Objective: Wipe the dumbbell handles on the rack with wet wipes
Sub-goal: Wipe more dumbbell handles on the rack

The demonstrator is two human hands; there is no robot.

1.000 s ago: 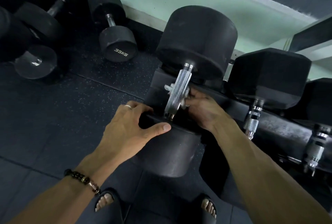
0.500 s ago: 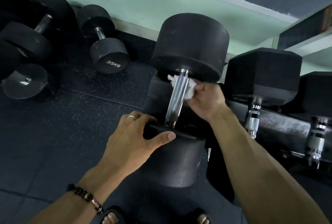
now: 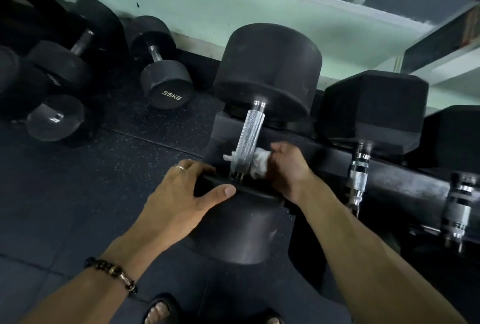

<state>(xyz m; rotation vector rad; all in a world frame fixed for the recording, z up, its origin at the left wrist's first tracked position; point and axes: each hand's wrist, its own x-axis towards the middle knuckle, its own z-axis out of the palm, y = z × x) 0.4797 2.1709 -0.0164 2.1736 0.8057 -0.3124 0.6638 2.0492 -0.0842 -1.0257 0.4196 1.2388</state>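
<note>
A big round black dumbbell (image 3: 267,72) lies on the rack (image 3: 405,181), its knurled silver handle (image 3: 250,134) pointing toward me. My right hand (image 3: 288,170) holds a white wet wipe (image 3: 259,164) wrapped around the lower end of that handle; a bit of wipe pokes out on the handle's left side. My left hand (image 3: 181,196) rests flat on the near head of the same dumbbell (image 3: 241,227), thumb along its top edge, a ring on one finger.
Two hex dumbbells (image 3: 374,108) with chrome handles (image 3: 358,178) sit to the right on the rack. Round dumbbells lie on the dark rubber floor at left, one marked 35KG (image 3: 166,85). A pale green wall runs behind. My sandalled feet (image 3: 159,308) stand below.
My right hand slid the wipe up to the far end of the handle, then back down to its near end. My left hand stayed on the near head.
</note>
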